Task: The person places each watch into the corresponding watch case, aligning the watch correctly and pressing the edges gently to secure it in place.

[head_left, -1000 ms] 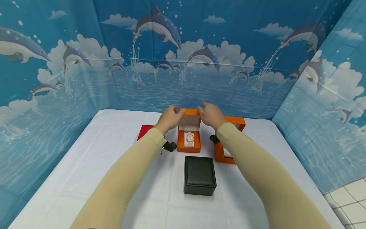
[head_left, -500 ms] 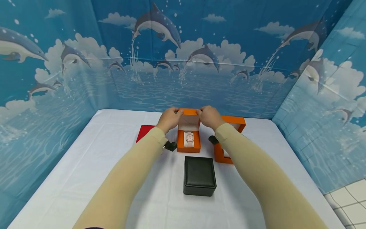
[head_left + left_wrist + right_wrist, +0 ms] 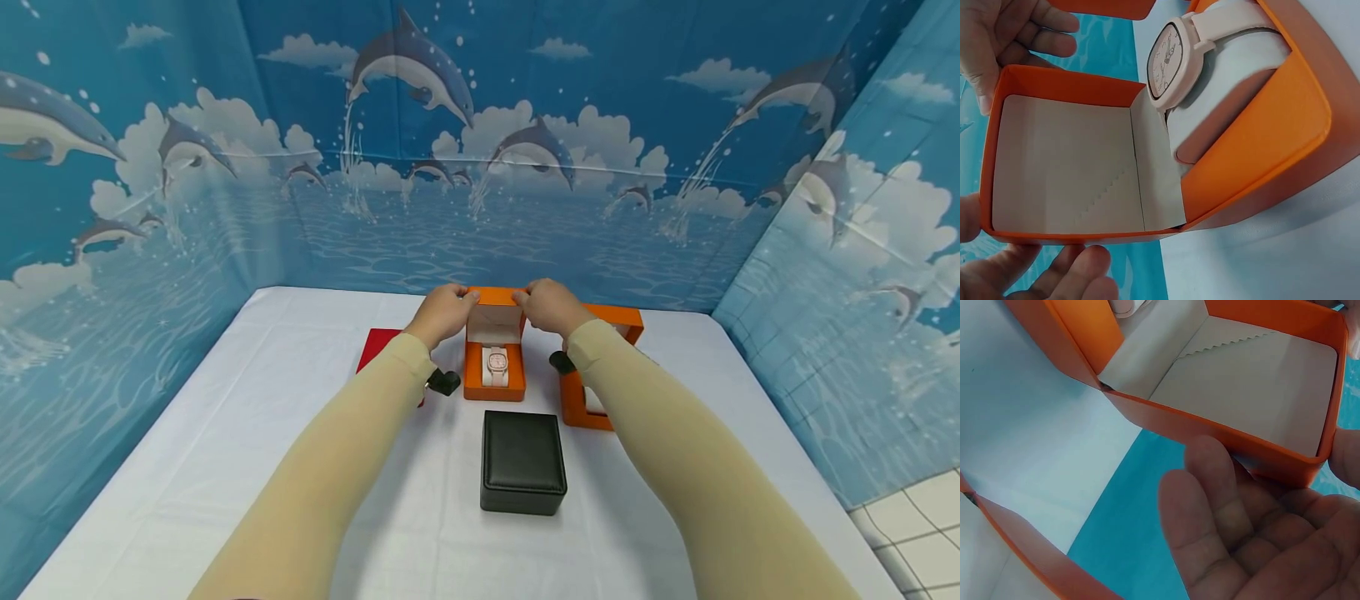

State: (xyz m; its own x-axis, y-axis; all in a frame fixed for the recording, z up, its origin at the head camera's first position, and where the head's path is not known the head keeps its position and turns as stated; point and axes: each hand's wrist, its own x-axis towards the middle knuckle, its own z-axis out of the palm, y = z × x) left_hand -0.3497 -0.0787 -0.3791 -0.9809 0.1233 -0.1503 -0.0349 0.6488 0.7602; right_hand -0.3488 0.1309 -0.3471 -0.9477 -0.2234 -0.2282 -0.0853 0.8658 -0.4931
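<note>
An orange watch box [image 3: 472, 375] stands with its lid raised, showing a pale lining. Inside, a pale pink wristwatch [image 3: 497, 360] is wrapped round a white cushion [image 3: 1235, 81]. My left hand [image 3: 441, 317] holds the lid [image 3: 1072, 162] at its left top corner, thumb on the front edge and fingers behind and beside it. At the opposite corner my right hand [image 3: 553, 307] holds the lid the same way; its fingers [image 3: 1200, 506] lie along the side wall in the right wrist view.
A closed black box [image 3: 522, 462] stands in front. To the right is a larger open orange box [image 3: 576, 404], partly hidden by my right arm. A red box [image 3: 377, 343] lies left, behind my left forearm. A dolphin curtain [image 3: 480, 217] hangs behind the white-covered table [image 3: 187, 433].
My right hand has come down and inward onto the lid's corner. The left hand has closed in slightly on its corner. The box and the lid stand almost as before.
</note>
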